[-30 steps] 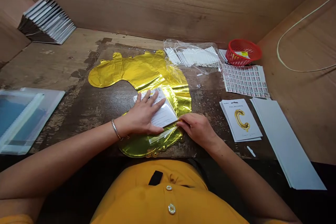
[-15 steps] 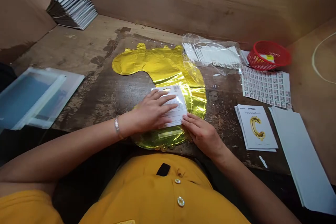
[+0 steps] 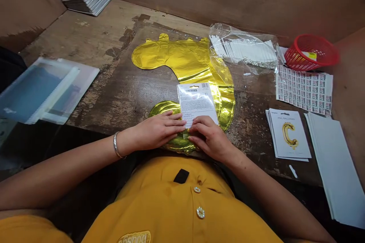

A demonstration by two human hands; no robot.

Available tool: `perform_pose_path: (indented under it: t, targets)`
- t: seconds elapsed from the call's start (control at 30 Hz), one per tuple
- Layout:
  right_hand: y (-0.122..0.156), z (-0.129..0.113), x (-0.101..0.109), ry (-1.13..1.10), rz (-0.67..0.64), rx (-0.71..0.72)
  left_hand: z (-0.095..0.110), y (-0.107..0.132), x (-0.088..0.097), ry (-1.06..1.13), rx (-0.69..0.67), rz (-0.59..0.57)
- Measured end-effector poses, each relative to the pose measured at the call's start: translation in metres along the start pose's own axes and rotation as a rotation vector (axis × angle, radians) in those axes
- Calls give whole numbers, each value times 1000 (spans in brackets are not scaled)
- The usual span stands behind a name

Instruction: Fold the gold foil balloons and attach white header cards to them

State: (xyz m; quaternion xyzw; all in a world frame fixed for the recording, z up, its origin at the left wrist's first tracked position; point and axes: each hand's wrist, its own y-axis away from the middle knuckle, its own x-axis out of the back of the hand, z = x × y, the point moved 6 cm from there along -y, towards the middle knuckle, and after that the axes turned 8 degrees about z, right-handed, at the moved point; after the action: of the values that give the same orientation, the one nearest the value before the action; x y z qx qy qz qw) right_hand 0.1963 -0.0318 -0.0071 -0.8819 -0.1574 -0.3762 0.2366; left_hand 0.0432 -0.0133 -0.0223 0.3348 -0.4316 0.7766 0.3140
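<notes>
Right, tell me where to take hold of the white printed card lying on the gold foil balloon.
Best to pinch the white printed card by its top edge, coming from the far side. It lies flat on the gold foil balloon, so it offers only thin edges, and the right hand covers its lower end while the top edge stays uncovered.

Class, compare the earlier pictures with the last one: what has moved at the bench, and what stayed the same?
The white card has swung square and moved away from the person. The left hand has slid off it to its near edge, beside the right hand. The gold foil balloon looks gathered in beneath them. The red basket and sticker sheet stayed put.
</notes>
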Motion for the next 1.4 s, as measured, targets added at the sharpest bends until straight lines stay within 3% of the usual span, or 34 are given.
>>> perform_pose_path:
  t: [0.23,0.4,0.53,0.67,0.83,1.03,1.13,1.23,1.33,1.4]
  targets:
    - [13,-15,-5,32,26,142,0,4,0,-8,-10,-36]
    - [16,-20,-5,24,36,83,-1,1,1,-4,-10,-32]
    - [13,-29,0,3,-44,125,2,-1,4,11,-33,-28]
    - [1,-20,5,109,-4,72,1,-2,5,8,-27,-20]
    - [-6,-11,-8,100,-91,116,3,-4,4,-27,-19,-20]
    - [-10,-10,-14,-71,-6,25,12,-13,5,-62,74,165]
    - [-7,-17,4,-179,66,-47,17,-14,2,-84,79,232]
    - [33,-14,48,-293,122,-267,18,-11,-2,-97,84,221]
    - [116,3,93,-325,197,-554,16,-8,-2,-70,102,206]
    - [176,16,102,-114,167,-738,14,-7,-2,-55,108,196]
